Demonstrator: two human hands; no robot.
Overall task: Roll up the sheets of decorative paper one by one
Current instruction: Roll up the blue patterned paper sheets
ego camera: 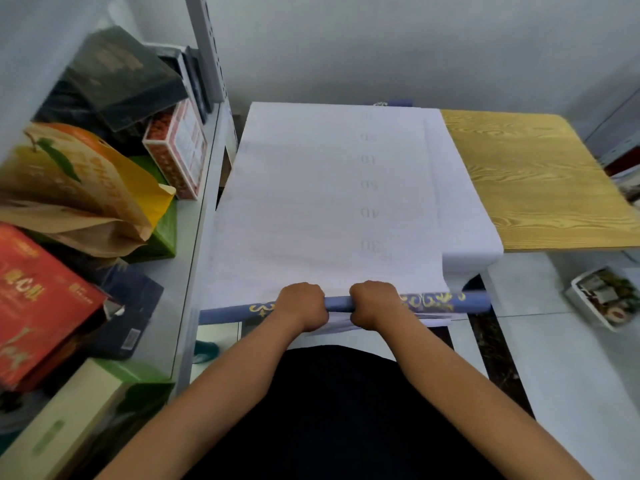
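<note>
Both hands, left [302, 306] and right [374, 304], are curling their grip round a thin blue-and-gold roll [337, 304] at the near edge of the desk [533, 181]. The sheet [322, 202] is lying white side up, mostly unrolled, so rolling is just starting. Next, I judge, both hands should be turning the roll away evenly to keep its ends square.

I count my two hands, the left hand [303, 306] and the right hand [372, 304], both curled round one blue roll [433, 302] with gold pattern. One white sheet [311, 202] lies flat ahead of me, with at least one more sheet [460, 209] showing under its right side. One wooden table [530, 178] carries them. On the shelf to my left I see one orange bag [69, 174] and one red box [38, 299]. One white tray [606, 299] sits on the floor.
</note>
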